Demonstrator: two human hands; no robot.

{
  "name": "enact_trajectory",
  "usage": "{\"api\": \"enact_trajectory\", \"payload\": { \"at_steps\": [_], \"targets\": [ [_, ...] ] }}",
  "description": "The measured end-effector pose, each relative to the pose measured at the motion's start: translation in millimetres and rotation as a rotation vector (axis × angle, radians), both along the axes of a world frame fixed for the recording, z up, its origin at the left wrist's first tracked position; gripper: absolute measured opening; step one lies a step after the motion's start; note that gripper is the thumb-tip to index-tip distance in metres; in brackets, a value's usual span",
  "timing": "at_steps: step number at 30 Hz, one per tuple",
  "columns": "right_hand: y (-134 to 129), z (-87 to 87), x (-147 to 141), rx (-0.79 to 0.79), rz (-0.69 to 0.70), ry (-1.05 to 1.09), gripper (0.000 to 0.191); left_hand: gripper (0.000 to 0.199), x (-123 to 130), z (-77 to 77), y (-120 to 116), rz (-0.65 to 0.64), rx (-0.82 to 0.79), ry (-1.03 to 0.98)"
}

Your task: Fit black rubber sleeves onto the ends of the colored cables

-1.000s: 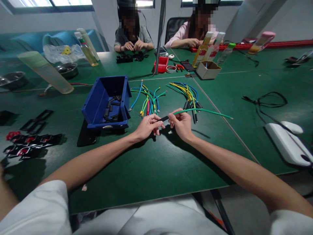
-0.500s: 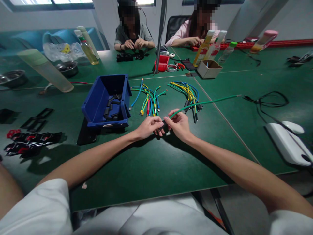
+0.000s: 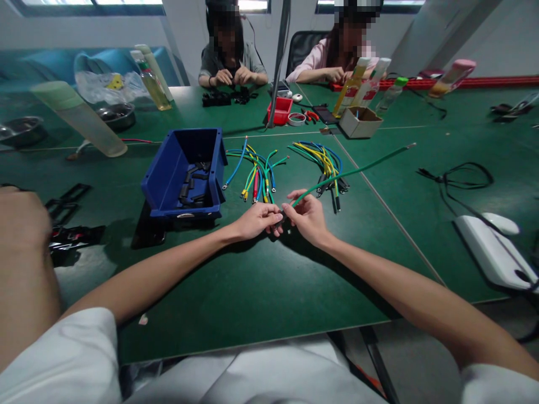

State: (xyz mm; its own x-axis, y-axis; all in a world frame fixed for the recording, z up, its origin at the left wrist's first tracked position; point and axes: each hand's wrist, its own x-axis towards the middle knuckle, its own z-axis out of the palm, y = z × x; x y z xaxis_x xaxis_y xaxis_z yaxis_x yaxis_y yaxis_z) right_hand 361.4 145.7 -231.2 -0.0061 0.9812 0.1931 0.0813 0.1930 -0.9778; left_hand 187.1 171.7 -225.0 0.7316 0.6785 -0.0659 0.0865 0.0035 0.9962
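My left hand (image 3: pixel 261 219) pinches a small black sleeve (image 3: pixel 281 216), mostly hidden by the fingers. Right beside it, my right hand (image 3: pixel 307 214) grips a green wire (image 3: pixel 357 170) near the sleeve, and the wire's free end slants up to the right. The fingers of both hands nearly touch. Beyond the left hand lies a bunch of coloured wires (image 3: pixel 265 168) with metal lugs. Another bunch (image 3: pixel 322 157), with black sleeves on its ends, lies behind the right hand. Left of my hands stands a blue bin (image 3: pixel 181 212) holding loose black sleeves (image 3: pixel 194 182).
A neighbour's arm (image 3: pixel 25 252) reaches in at the left, over black parts (image 3: pixel 73 238). A phone (image 3: pixel 147 230) lies partly under the bin. On the right are a white device (image 3: pixel 488 252) and a black cable (image 3: pixel 467 168). Two people work across the table.
At the left, the neighbour's arm has come forward over the black parts. The free end of the green wire has risen. My hands stay together in nearly the same place.
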Motion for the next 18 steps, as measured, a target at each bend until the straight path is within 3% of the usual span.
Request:
{"api": "enact_trajectory", "payload": {
  "at_steps": [18],
  "targets": [
    [-2.9,1.9,0.9,0.019,-0.020,-0.081,0.041,0.033,-1.1,3.4,-3.1,0.051,0.036,0.024]
  ]
}}
